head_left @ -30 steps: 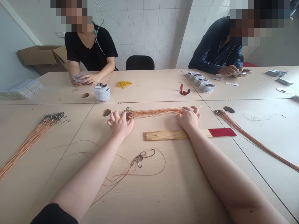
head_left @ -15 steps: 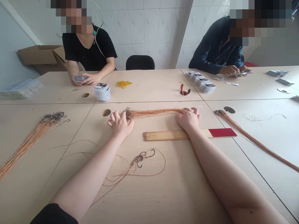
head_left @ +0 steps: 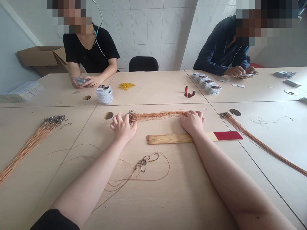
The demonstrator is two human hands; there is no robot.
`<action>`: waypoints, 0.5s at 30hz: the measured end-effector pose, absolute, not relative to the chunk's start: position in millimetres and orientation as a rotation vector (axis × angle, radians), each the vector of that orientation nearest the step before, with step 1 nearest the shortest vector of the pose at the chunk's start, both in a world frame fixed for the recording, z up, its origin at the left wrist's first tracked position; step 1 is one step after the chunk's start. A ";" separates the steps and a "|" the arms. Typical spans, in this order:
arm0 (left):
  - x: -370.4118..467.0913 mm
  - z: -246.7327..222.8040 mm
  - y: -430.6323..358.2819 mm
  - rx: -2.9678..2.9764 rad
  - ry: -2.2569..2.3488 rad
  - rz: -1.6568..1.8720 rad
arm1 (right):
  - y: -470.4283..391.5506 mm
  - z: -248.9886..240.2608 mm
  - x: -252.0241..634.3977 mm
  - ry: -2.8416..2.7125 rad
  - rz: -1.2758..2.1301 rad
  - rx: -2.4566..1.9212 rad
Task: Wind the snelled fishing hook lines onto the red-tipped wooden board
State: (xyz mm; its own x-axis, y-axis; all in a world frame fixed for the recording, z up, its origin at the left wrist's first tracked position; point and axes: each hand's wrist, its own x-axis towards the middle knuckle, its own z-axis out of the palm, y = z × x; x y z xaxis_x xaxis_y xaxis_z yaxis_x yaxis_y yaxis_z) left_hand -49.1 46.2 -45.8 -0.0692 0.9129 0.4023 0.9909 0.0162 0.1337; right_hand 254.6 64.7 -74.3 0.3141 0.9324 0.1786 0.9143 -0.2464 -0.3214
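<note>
A bundle of orange-brown lines (head_left: 158, 115) with dark hooks at its left end lies across the table. My left hand (head_left: 122, 127) rests at the hook end, fingers apart, touching the table and the edge of the hooks. At the right end, my right hand (head_left: 193, 122) lies over the lines with its fingers spread. Below it a wooden strip with a red end (head_left: 228, 135) passes under my right forearm. Nearer to me, several loose hooks (head_left: 144, 163) lie with their lines curling between my forearms.
More hooked line bundles lie at left (head_left: 35, 140) and right (head_left: 259, 140). Beyond are stacked packs (head_left: 104, 95), yellow pieces (head_left: 126, 86), red-handled pliers (head_left: 189, 92) and table holes. Two people sit opposite, one holding packs, one a flat object.
</note>
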 end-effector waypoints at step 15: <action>-40.6 -44.2 41.6 -2.501 -1.609 -0.782 | 65.4 -74.7 254.4 -1.669 0.082 -2.271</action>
